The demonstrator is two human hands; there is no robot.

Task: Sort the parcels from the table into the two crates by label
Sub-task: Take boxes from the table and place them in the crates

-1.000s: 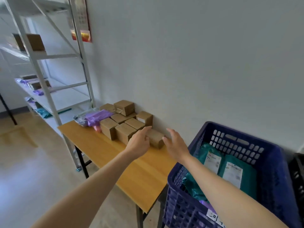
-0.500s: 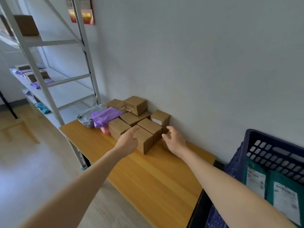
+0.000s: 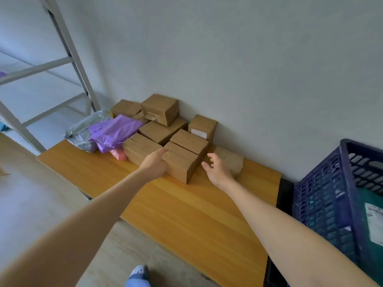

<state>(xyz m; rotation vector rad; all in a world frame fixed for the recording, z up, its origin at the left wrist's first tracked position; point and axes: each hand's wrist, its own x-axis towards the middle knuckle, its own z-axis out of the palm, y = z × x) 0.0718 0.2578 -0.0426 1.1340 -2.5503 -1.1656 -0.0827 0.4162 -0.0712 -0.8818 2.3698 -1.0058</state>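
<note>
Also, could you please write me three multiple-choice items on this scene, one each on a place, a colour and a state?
1. Relative to the table, the blue crate stands: A) on it B) to its right C) to its left
2. The mailer lying partly over the grey bag is: A) purple B) yellow C) black
3. The right hand is: A) gripping a box B) open, holding nothing C) out of view

Answers: 1 B, the crate sits past the table's right end; 2 A, its plastic is plainly purple; 3 B, its fingers are spread beside the nearest box, with nothing in them.
</note>
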